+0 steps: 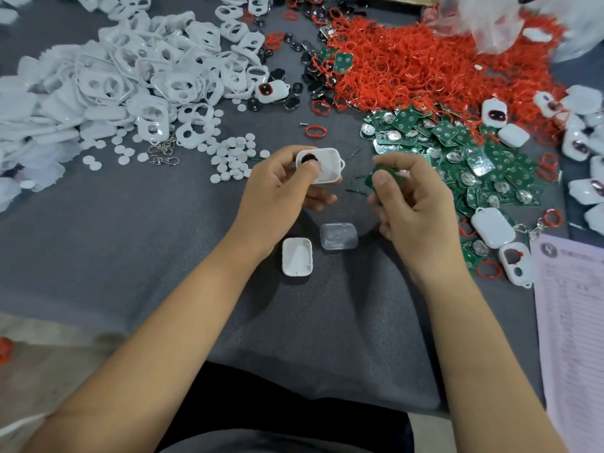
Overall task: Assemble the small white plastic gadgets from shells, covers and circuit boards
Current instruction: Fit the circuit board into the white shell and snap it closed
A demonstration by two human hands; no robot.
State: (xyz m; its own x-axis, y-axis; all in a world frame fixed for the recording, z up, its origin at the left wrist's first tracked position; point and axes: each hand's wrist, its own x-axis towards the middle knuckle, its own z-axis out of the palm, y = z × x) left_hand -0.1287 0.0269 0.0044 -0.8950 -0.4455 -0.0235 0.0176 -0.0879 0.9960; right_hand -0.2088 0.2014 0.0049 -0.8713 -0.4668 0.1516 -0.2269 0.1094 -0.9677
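While the left hand [283, 188] gripped a white shell [323, 165] with its hollow side up, the thumb pressed on a black and red insert at the shell's left end and the fingers curled beneath it. Just to its right, apart from the shell, the right hand [415, 204] pinched a green circuit board [382, 176] between thumb and fingers; most of the board was hidden by the thumb. Both hands hovered over a grey cloth-covered table [130, 243]. Below them, between the wrists, lay a white cover [296, 256] and, just beside it to the right, a clear plastic cover [338, 236], neither touching the hands.

Beyond the right hand spread a heap of green circuit boards [457, 148], each with a round silvery cell on it, and behind that a large mound of red rings [425, 67]. One loose red ring [316, 131] lay alone on the cloth above the shell, with a small screw [304, 124] just beside it. Left of the shell sat a scatter of small white discs [233, 155], and next to those a few metal clasps [163, 155]. Farther left rose a wide pile of white shells with two openings [130, 83]. Black button pads [304, 73] were strewn between the white pile and the red mound. Assembled white gadgets [585, 132] clustered along the right edge, and a printed paper sheet [572, 322] lay at the lower right.
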